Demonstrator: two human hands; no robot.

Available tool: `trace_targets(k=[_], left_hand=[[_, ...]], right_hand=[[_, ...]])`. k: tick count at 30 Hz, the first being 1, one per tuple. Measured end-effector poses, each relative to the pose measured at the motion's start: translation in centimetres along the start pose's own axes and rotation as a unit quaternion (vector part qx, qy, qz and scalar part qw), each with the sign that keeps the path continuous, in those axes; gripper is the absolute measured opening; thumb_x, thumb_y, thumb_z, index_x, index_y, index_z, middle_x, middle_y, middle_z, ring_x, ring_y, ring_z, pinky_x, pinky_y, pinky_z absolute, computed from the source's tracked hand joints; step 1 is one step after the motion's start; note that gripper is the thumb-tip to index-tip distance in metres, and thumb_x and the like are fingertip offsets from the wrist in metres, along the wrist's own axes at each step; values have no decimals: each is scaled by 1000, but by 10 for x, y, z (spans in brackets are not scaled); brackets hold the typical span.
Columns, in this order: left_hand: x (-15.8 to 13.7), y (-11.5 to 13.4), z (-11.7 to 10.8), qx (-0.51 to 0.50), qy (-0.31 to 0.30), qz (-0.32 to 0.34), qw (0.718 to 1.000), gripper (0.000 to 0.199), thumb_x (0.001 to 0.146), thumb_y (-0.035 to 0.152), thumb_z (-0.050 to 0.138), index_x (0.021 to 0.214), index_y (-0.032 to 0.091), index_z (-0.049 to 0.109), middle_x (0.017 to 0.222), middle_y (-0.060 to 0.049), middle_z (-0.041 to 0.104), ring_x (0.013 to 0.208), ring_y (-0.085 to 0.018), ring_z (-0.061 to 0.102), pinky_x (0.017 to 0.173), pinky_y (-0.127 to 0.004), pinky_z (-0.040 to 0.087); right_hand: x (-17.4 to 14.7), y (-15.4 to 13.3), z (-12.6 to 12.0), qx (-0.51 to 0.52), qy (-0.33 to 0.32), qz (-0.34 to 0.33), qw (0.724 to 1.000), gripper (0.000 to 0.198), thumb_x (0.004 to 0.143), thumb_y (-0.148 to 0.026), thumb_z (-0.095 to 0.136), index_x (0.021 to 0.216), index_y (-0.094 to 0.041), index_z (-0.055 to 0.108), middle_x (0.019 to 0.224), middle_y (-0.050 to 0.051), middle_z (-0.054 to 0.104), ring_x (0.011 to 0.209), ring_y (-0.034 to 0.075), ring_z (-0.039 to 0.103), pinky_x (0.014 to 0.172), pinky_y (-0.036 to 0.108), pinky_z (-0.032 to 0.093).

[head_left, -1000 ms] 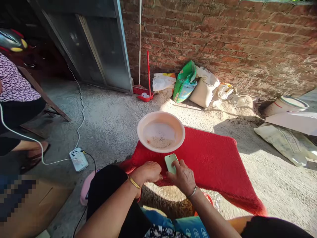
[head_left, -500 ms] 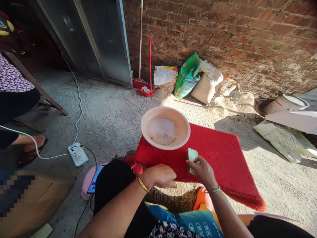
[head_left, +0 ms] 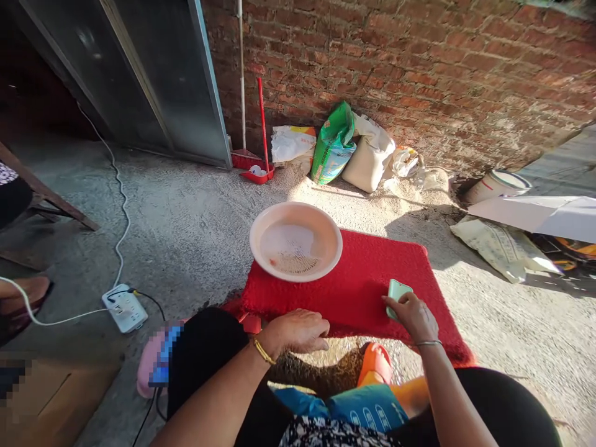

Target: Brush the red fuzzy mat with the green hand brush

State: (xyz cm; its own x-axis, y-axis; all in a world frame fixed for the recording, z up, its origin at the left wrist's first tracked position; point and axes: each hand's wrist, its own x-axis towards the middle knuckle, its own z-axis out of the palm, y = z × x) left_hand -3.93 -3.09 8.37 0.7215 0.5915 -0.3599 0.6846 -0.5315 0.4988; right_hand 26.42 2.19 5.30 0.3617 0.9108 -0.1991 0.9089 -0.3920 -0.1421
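Note:
My right hand [head_left: 416, 316] grips a flat, phone-sized pale green object [head_left: 399, 289] between thumb and fingers, over the right part of a red fleecy cover [head_left: 363, 267]. That cover drapes a low, table-like surface. My left hand [head_left: 298, 330], with a gold bracelet at the wrist, hangs by the cover's near edge; its fingers are curled, the palm is turned away, and nothing shows in it. Beyond it a pale pink basin [head_left: 257, 248] rests on the far left of the cover, with clear liquid and a small reddish bit inside.
A white power strip [head_left: 125, 308] with cords lies on the concrete floor at left, near a person's foot [head_left: 28, 292]. Against the brick wall stand a red dustpan [head_left: 258, 177], a green sack [head_left: 333, 146] and a beige sack [head_left: 372, 161]. A white bucket [head_left: 496, 185] is at right.
My right hand has moved to the right across the red cover with the pale green object. My left hand stays about where it was. The view has shifted to the right.

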Motion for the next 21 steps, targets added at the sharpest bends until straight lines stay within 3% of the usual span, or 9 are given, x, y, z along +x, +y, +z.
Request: trace_targets(k=[2, 7, 9, 12, 15, 18, 21], left_hand=[[1, -2, 0, -3, 18, 6, 1000, 28, 88, 43, 52, 106, 23, 62, 104, -5, 65, 95, -22, 62, 76, -31, 46], [11, 2, -2, -5, 29, 9, 1000, 23, 88, 37, 50, 103, 23, 62, 100, -3, 64, 93, -20, 61, 77, -29, 45], [16, 4, -3, -2, 42, 3, 999, 20, 89, 34, 49, 101, 22, 61, 99, -3, 63, 92, -20, 61, 78, -29, 45], [21, 5, -1, 19, 82, -14, 996, 21, 91, 32, 48, 104, 21, 60, 100, -4, 62, 94, -19, 59, 85, -31, 45], [26, 0, 5, 56, 149, -34, 987, 22, 91, 30, 49, 106, 20, 61, 107, -7, 59, 104, -22, 56, 95, -36, 43], [34, -9, 16, 78, 215, -71, 971, 33, 90, 34, 53, 118, 18, 59, 131, -13, 50, 127, -28, 43, 106, -43, 36], [41, -20, 29, 89, 231, -95, 964, 50, 89, 42, 55, 133, 19, 51, 149, -15, 35, 140, -32, 27, 112, -48, 28]], right_hand=[[-10, -21, 2, 24, -2, -22, 999, 43, 78, -65, 52, 79, -22, 56, 83, 7, 64, 82, 24, 63, 61, 29, 37], [-43, -120, 27, 73, -9, -139, 988, 40, 77, -61, 57, 88, -22, 59, 91, 6, 62, 81, 20, 63, 65, 27, 39], [-43, -133, 31, 68, -16, -166, 984, 43, 77, -63, 57, 92, -23, 59, 96, 5, 61, 79, 19, 63, 64, 27, 39], [-26, -97, 25, 57, -16, -134, 989, 43, 78, -63, 53, 93, -23, 59, 100, 6, 60, 80, 20, 63, 66, 29, 40], [4, -18, 7, 57, -1, -24, 998, 43, 80, -63, 51, 91, -22, 59, 99, 8, 61, 87, 23, 63, 69, 31, 41], [24, 50, -15, 46, 16, 88, 995, 45, 79, -62, 52, 93, -20, 60, 99, 11, 61, 92, 27, 62, 72, 33, 42], [13, 62, -20, 49, 54, 119, 990, 46, 78, -60, 54, 101, -20, 60, 104, 13, 60, 90, 26, 62, 71, 33, 42]])
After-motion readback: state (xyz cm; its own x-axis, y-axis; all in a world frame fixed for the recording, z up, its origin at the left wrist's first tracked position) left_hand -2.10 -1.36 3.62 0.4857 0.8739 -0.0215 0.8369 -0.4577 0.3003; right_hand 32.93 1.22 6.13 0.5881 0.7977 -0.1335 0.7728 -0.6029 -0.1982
